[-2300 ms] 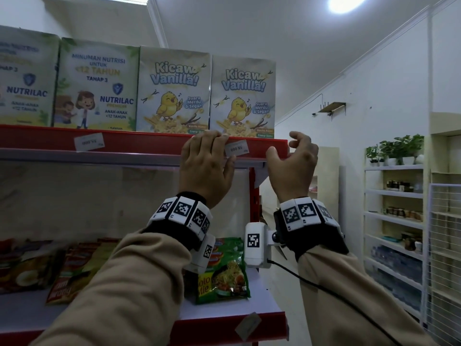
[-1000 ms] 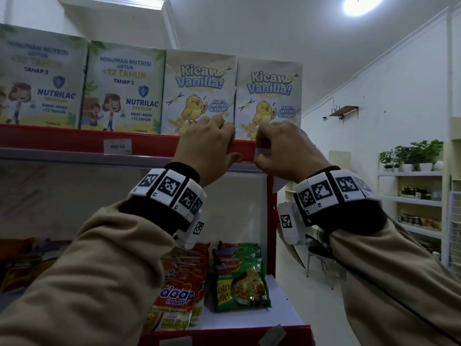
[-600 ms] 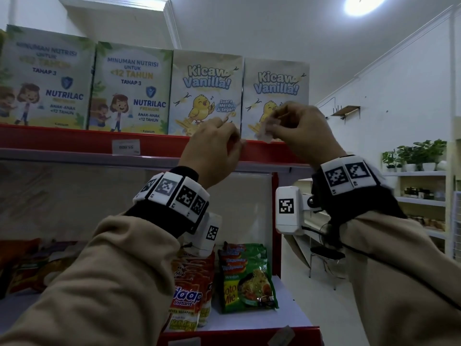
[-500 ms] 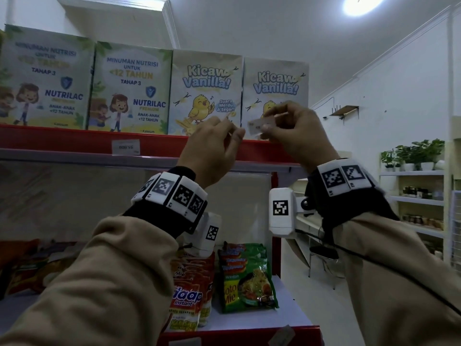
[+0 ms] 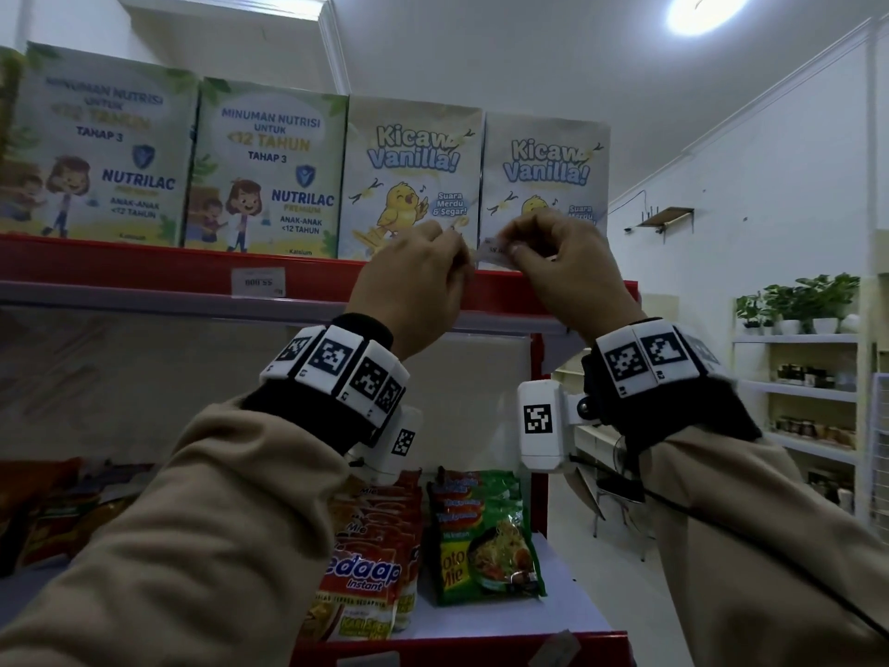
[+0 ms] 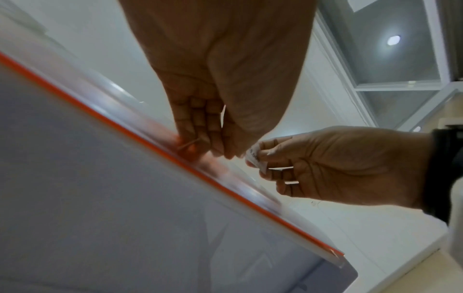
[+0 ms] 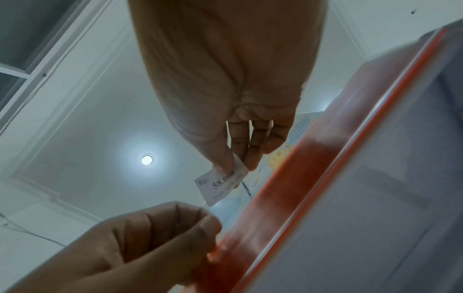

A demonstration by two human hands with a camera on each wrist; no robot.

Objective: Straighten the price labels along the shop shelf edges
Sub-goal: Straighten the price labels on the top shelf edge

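Observation:
A small white price label (image 7: 221, 184) printed "Rp. 58.000" is off the shelf and pinched by one end between thumb and forefinger of my right hand (image 7: 235, 164). In the head view the label (image 5: 495, 252) hangs just above the red shelf edge (image 5: 144, 272), in front of the Kicaw Vanilla cartons. My left hand (image 5: 423, 272) is right beside it, fingers curled. Its fingertips (image 6: 198, 142) pinch the clear label strip (image 6: 238, 178) along the red edge. A second label (image 5: 258, 283) sits upside down in the strip further left.
Nutrilac cartons (image 5: 101, 151) and Kicaw Vanilla cartons (image 5: 413, 175) stand close behind the shelf edge. Noodle packets (image 5: 486, 536) lie on the lower shelf, whose edge carries a tilted label (image 5: 560, 647). An aisle and white shelves with plants (image 5: 798, 305) are at the right.
My right hand pulled the label out of the shelf edge, lifted it, and now holds it lower, close to my left fingers. My left hand stays at the strip.

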